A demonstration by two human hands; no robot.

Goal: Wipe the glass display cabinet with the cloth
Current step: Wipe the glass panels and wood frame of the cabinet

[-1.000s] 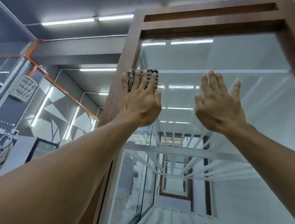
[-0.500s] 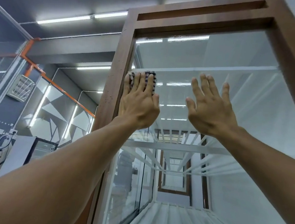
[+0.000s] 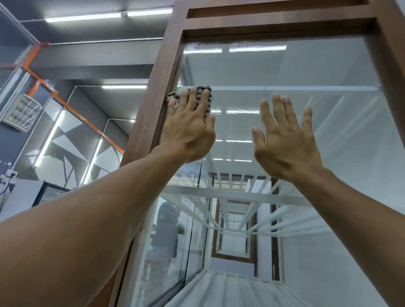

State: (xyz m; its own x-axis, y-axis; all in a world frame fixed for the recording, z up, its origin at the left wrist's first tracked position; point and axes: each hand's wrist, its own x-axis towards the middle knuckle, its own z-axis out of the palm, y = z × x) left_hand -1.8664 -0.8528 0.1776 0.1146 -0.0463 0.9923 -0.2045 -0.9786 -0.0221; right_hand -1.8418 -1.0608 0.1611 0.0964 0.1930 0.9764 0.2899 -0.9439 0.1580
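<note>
1. Now, we see the left hand [image 3: 188,132] flat, its fingers straight and pressing the cloth [image 3: 205,93] against the glass display cabinet [image 3: 332,140].
2. The cloth sits at the pane's left edge, well up towards the top left corner, and one end bunches over the wooden frame [image 3: 154,92].
3. It is a soft, crumpled rag, pale with dark stripes, mostly hidden under the fingers.
4. The right hand [image 3: 285,146] is spread wide and holds nothing, just beside the left; we cannot tell whether it touches the glass.
5. The frame is brown wood grain with square edges and beads of water.
6. The pane is clear and glossy, mirroring the tube lights [image 3: 83,19], with glass shelves [image 3: 241,196] behind it.
</note>
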